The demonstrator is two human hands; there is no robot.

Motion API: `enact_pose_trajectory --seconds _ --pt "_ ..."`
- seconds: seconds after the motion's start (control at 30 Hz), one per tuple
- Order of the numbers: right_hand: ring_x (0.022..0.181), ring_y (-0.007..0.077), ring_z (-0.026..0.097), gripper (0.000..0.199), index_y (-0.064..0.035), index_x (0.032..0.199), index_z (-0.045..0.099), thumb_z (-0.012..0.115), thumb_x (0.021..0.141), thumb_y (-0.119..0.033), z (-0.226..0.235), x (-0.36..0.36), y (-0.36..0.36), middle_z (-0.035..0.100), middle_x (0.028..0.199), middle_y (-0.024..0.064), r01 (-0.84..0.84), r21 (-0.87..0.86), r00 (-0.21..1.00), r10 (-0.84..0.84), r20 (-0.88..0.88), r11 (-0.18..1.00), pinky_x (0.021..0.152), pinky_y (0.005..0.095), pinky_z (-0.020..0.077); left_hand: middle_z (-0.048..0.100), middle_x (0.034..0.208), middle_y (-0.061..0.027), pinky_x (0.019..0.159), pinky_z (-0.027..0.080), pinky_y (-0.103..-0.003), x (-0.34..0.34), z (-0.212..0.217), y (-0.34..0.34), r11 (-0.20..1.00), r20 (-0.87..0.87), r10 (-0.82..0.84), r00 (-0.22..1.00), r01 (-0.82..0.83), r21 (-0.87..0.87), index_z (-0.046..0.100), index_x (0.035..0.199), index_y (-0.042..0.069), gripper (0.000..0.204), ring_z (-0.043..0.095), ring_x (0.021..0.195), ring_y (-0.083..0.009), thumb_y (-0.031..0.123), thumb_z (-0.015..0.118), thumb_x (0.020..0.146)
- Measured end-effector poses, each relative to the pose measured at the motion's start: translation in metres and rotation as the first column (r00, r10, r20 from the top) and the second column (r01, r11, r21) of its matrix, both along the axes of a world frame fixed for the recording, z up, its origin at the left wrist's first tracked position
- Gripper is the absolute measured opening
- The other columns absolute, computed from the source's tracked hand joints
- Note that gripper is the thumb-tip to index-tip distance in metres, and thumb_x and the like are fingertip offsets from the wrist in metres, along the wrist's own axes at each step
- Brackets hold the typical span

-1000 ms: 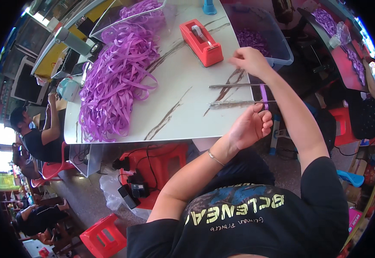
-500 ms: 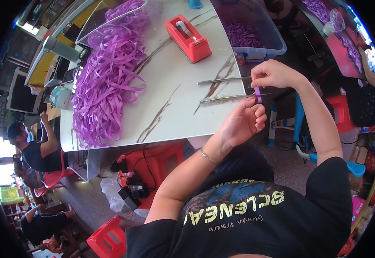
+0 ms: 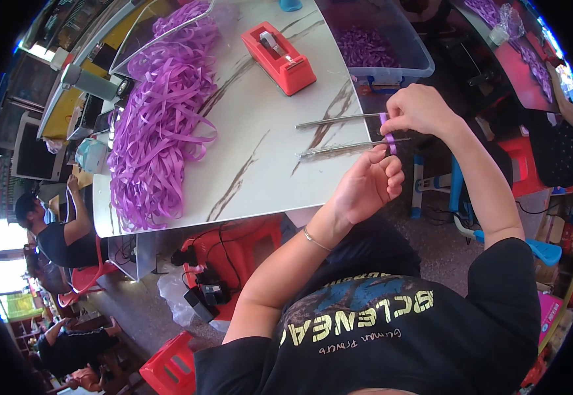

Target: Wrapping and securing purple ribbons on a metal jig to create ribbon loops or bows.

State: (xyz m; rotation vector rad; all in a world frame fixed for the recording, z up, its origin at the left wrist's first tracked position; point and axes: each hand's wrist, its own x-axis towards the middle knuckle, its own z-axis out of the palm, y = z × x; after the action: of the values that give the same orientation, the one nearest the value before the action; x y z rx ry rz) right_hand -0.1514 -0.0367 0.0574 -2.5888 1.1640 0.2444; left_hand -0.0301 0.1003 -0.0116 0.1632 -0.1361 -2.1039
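Two thin metal rods [image 3: 336, 120] stick out over the near edge of the white marbled table [image 3: 260, 178]. A short purple ribbon strip [image 3: 387, 136] is looped around their ends. My right hand [image 3: 421, 108] pinches the strip's upper part at the top rod. Just below, my left hand [image 3: 369, 184] has its fingers curled and its thumb and fingertips on the strip's lower end by the second rod [image 3: 346, 147].
A red tape dispenser [image 3: 280, 49] stands mid-table. A big heap of purple ribbons [image 3: 155, 118] covers the left side. A clear bin [image 3: 392, 62] holds purple pieces at the right. Red stools [image 3: 168, 368] and seated people [image 3: 63, 230] are at the left.
My right hand has drawn back from the table surface to the rod ends with the purple strip. My left hand has stayed close to the rods, closing in on the strip.
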Motion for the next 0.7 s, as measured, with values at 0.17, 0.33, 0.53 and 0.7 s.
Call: enact_pose_trajectory --seconds 0.17,0.33,0.53,0.7 --pt "0.060 0.0131 0.055 0.037 -0.0076 0.064 0.056 0.063 0.074 -0.042 -0.051 -0.023 -0.013 0.057 0.061 0.0002 0.113 0.123 0.898 -0.155 0.412 0.986 0.053 0.0269 0.0391 0.036 0.067 0.0021 0.060 0.036 -0.024 0.000 0.004 0.001 1.000 0.003 0.008 1.000 -0.008 0.012 0.041 0.089 0.014 0.009 0.039 0.064 -0.0109 0.023 0.043 0.089" --pt "0.053 0.0019 0.035 0.021 -0.0104 0.082 0.052 0.052 0.086 -0.031 -0.109 -0.039 -0.014 0.034 0.059 -0.0080 -0.224 0.852 0.426 -0.739 0.522 0.473 0.055 0.0194 0.0364 0.036 0.067 0.0020 0.059 0.036 -0.023 0.000 0.005 0.001 1.000 -0.005 0.006 1.000 -0.006 0.011 0.041 0.091 0.013 0.010 0.039 0.064 -0.0107 0.022 0.043 0.089" --pt "0.054 0.0026 0.042 0.032 -0.0081 0.119 0.046 0.046 0.090 -0.023 -0.155 -0.016 0.016 0.040 0.058 -0.0061 -0.765 0.643 0.313 -0.883 0.349 -0.018 0.058 0.0195 0.0385 0.034 0.066 0.0025 0.058 0.034 -0.022 0.001 0.006 0.001 1.000 0.019 0.001 1.000 -0.001 0.026 0.045 0.102 0.008 0.020 0.037 0.062 -0.0093 0.024 0.040 0.090" --pt "0.051 0.0026 0.041 0.028 -0.0077 0.115 0.047 0.047 0.090 -0.022 -0.171 -0.011 0.013 0.039 0.054 -0.0052 -0.888 0.445 0.290 -0.897 0.335 -0.121 0.057 0.0199 0.0393 0.033 0.066 0.0028 0.057 0.034 -0.022 -0.001 0.007 0.000 1.000 0.041 -0.003 0.999 0.003 0.005 0.046 0.102 0.007 0.021 0.036 0.062 -0.0089 0.024 0.039 0.090"
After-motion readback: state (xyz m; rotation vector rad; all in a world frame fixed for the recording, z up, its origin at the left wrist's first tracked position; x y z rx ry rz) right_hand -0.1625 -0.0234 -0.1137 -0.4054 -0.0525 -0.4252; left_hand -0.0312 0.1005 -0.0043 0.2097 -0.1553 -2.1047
